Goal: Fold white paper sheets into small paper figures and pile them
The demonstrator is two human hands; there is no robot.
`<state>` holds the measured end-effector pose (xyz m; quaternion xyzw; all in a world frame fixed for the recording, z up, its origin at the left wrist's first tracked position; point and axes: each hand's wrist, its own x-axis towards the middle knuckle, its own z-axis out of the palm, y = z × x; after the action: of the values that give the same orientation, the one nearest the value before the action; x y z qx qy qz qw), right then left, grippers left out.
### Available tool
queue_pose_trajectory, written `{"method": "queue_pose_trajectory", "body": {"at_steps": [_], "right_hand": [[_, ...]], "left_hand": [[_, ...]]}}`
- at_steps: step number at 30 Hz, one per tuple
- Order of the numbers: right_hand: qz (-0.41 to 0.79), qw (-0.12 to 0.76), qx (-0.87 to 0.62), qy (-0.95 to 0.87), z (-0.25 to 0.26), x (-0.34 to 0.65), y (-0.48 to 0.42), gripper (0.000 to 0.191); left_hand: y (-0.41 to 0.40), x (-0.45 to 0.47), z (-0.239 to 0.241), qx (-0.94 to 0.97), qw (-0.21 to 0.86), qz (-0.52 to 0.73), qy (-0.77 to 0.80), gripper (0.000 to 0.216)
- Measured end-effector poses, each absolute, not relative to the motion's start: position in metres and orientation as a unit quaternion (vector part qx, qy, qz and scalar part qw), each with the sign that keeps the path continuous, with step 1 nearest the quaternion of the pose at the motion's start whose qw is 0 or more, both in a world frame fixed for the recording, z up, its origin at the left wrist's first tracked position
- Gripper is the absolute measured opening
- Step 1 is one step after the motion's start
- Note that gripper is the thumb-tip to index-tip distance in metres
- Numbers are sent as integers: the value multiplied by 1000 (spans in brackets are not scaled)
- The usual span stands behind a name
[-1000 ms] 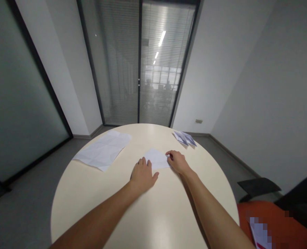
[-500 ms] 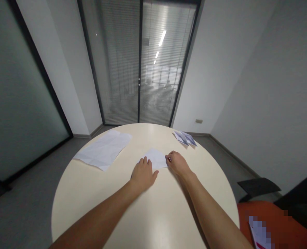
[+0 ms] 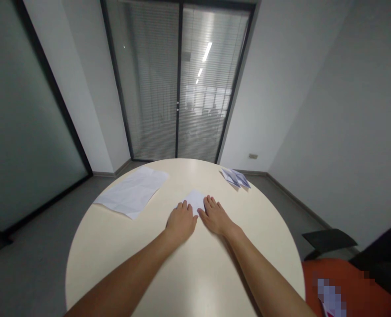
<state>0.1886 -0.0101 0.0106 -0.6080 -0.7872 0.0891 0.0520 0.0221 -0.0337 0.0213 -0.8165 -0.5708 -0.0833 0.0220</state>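
pointing forward, small white paper (image 3: 196, 200), long axis unclear

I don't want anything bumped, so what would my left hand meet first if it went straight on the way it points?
Likely the small white paper, whose left side your left hand appears to touch; the exact contact is hard to judge.

Matt white paper (image 3: 196, 199), glossy tabletop (image 3: 192, 273)

From here I see a round cream table (image 3: 189, 277) with a small white paper (image 3: 196, 200) between my left hand (image 3: 181, 223) and right hand (image 3: 217, 216). Beyond the left lies a large creased sheet (image 3: 134, 191); beyond the right, folded papers (image 3: 230, 177).
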Motion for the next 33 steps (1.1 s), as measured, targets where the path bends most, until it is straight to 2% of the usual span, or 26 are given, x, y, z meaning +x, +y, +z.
{"method": "queue_pose_trajectory", "body": {"at_steps": [7, 16, 24, 33], "right_hand": [[117, 41, -588, -799, 19, 196, -10, 84], [137, 56, -559, -816, 19, 200, -8, 93], [143, 55, -534, -831, 18, 202, -1, 102], [130, 66, -548, -824, 15, 202, -1, 100]], "left_hand": [[-29, 13, 31, -824, 31, -82, -559, 36], [-25, 8, 30, -824, 25, -90, -559, 40], [-31, 15, 40, -819, 14, -51, -572, 35], [-24, 8, 26, -824, 2, -76, -561, 50]]}}
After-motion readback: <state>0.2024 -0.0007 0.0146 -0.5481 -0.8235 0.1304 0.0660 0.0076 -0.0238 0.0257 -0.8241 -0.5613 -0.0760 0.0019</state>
